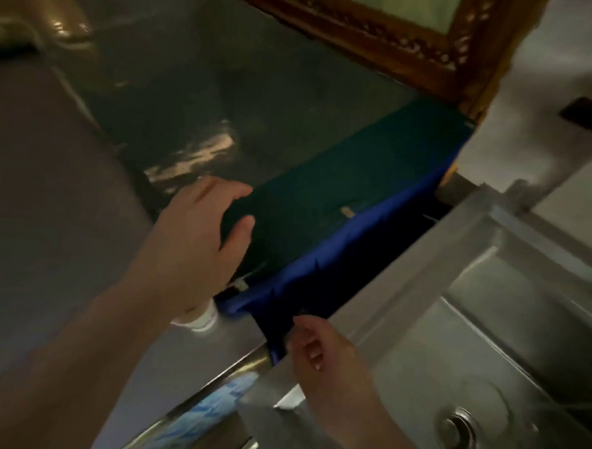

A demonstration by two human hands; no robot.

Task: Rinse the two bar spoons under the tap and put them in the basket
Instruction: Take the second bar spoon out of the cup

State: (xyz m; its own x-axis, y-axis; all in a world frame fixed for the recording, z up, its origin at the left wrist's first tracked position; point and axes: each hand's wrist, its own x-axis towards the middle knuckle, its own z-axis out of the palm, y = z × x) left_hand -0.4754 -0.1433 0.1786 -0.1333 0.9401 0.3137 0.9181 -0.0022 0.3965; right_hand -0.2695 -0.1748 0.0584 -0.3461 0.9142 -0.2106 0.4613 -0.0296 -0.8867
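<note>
Head view, dim and smeared by motion: the left hand (197, 243) hangs with spread fingers, gripping nothing, over the near end of a dark green mat (341, 178) that lies on the bench (65, 212). A small pale cup-like thing (202, 317) sits just under its wrist; what it is cannot be told. The right hand (318, 356) is lower, at the bench's front edge, its fingers curled near the hanging blue cloth (319, 277) that drapes off the mat's edge; whether it pinches the cloth or only brushes it, I cannot tell. Just right of that hand lies the steel sink (487, 337), its drain (457, 433) dry-looking, well apart from the left hand. A carved wooden frame (417, 42) stands at the back of the bench.

No bar spoon shows clearly anywhere, and neither tap nor basket is in view. A short pale sliver (347, 211) lies on the mat near the cloth, between the hands and farther back, but it is too small to name. So the task seems barely begun.

The risk, as I judge it: a tug on the cloth could drag the mat and send anything on it sliding into the gap beside the sink. The low light also makes a slim spoon easy to miss or fumble.
</note>
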